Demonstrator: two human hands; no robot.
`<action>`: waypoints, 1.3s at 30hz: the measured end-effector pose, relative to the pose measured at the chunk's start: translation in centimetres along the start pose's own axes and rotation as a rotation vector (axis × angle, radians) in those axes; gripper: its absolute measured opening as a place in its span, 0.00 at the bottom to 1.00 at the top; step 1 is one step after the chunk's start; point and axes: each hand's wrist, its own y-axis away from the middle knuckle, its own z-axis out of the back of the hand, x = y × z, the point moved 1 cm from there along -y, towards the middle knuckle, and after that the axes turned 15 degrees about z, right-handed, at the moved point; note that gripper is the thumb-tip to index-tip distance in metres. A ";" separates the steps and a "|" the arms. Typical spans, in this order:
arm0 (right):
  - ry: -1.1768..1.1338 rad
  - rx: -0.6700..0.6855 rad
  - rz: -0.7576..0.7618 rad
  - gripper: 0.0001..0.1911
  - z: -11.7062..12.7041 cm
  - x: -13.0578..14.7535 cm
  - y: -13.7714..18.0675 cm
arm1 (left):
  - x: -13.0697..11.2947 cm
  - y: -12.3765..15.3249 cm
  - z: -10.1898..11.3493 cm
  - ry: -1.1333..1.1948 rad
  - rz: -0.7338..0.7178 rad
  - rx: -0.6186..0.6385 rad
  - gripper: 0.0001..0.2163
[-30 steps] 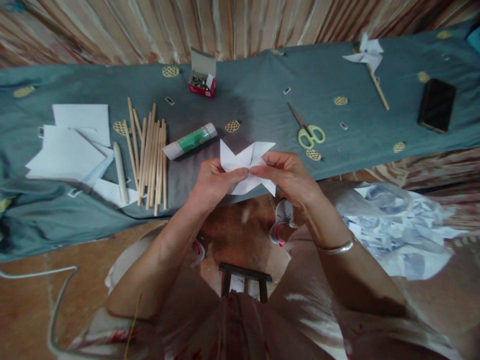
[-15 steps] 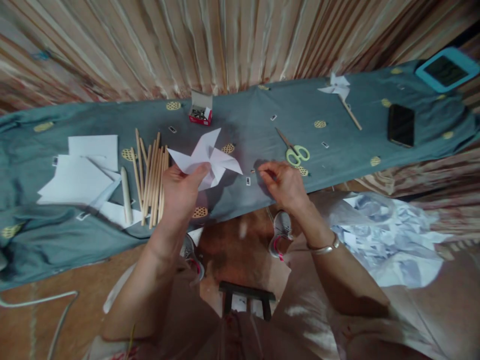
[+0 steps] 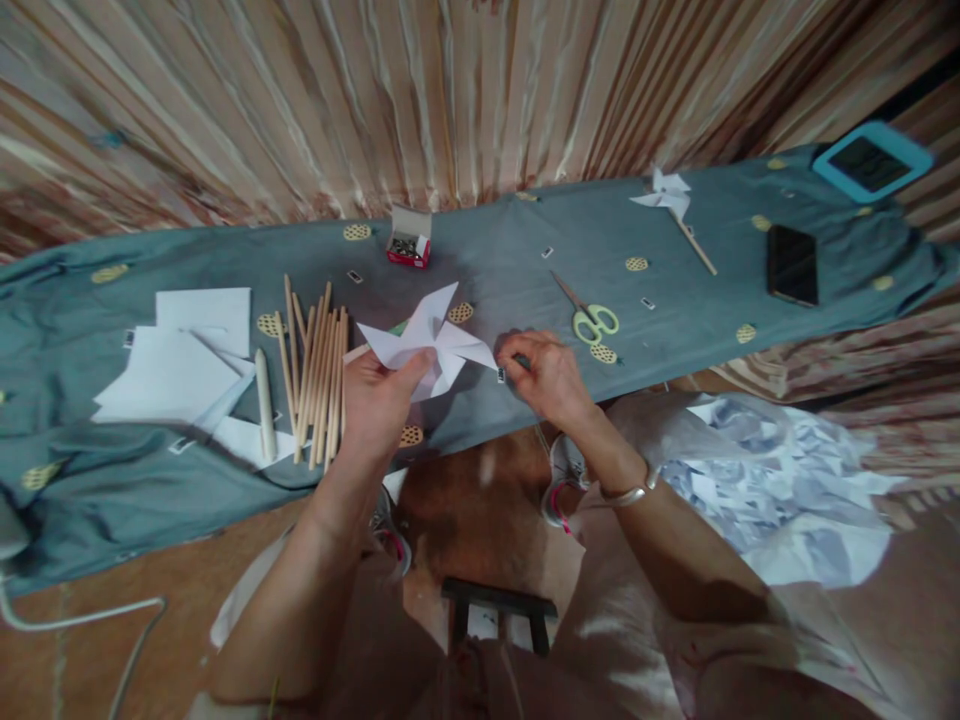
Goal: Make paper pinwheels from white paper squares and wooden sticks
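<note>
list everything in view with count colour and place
Cloth: 1, teal, centre
Drapery: uncounted, brown, beyond cloth
Held pinwheel: 1, white, centre
Mounted pinwheel: 1, white, cloth's right
Wooden sticks: about ten, tan, left of held pinwheel
Pale rod: 1, whitish, beside wooden sticks
Paper sheets: several, white, cloth's left
Tube: 1, green, mostly hidden behind held pinwheel
Open box: 1, red, cloth's far edge
Scissors: 1, green, right of centre
Phone-like slab: 1, black, cloth's right
Device: 1, blue, cloth's right end
Paper scraps: many, white, lower right
Floor frame: 1, dark, bottom centre
Shoes: 2, grey, below cloth
Left hand: 1, bare, gripping held pinwheel
Right hand: 1, bare, near held pinwheel
</note>
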 end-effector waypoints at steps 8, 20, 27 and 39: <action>-0.148 -0.062 -0.045 0.04 -1.1 -1.2 1.3 | 0.2 -0.4 0.0 0.055 -0.044 0.023 0.10; -0.085 -0.121 -0.029 0.04 0.0 -1.7 1.9 | 0.6 -0.5 -0.1 0.054 -0.041 0.032 0.10; -0.025 -0.113 -0.016 0.03 -0.3 -1.3 1.9 | 0.8 -0.5 -0.3 0.007 -0.031 0.016 0.12; -0.129 -0.127 -0.082 0.05 0.1 -1.6 1.4 | 0.6 -0.3 -0.4 0.005 -0.030 0.010 0.11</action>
